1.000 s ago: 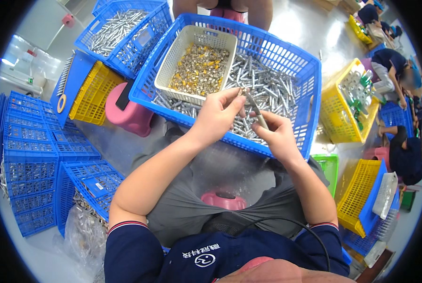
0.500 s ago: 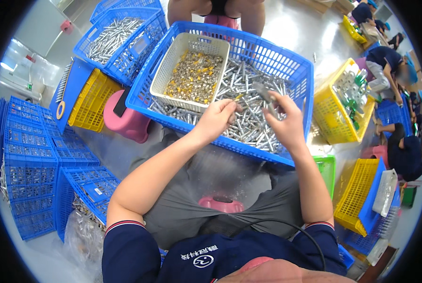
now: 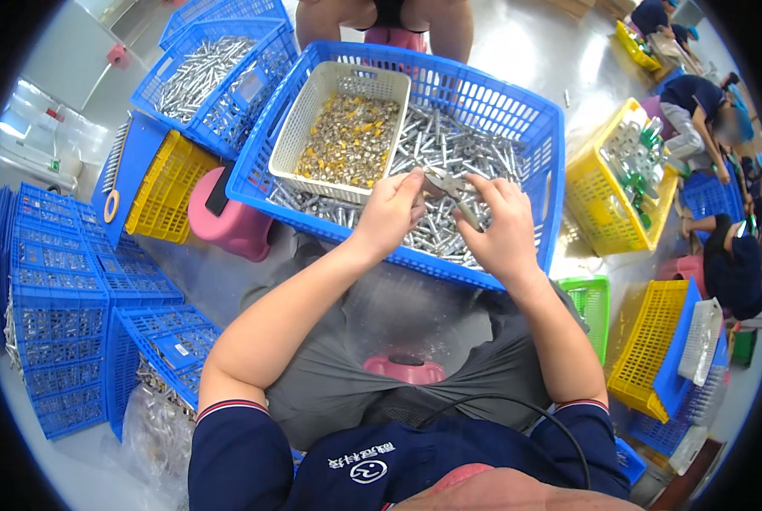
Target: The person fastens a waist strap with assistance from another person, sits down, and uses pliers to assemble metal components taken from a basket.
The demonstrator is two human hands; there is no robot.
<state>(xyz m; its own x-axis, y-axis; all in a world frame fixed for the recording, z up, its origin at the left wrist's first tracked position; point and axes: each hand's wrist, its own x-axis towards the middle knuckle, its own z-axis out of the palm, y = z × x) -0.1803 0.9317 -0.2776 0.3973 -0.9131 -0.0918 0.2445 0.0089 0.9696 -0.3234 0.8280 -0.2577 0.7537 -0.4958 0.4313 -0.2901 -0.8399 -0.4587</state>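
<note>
Above the large blue basket (image 3: 330, 223), my right hand (image 3: 505, 228) is wrapped round a pair of pliers (image 3: 461, 199) with grey handles. The jaws point left and meet the fingertips of my left hand (image 3: 389, 213). That hand is closed in a pinch; whatever it holds is mostly hidden by the fingers and too small to name. Loose silver metal bolt-like pieces (image 3: 436, 140) fill the basket beneath both hands. Inside its left part sits a white basket (image 3: 280, 157) of small metal pieces and yellow bits (image 3: 347, 140).
A pink stool (image 3: 219, 213) with a dark phone-like object stands left of the basket. Blue crates (image 3: 61, 315) are stacked farther left. On the right are a yellow basket (image 3: 602, 213) and a green one (image 3: 598, 315). Someone's bare legs (image 3: 436, 30) are just beyond the basket.
The pliers have swung round, their jaws now at my left fingertips. My right hand has shifted slightly down and left; the yellow tip seen by my left hand is out of sight.
</note>
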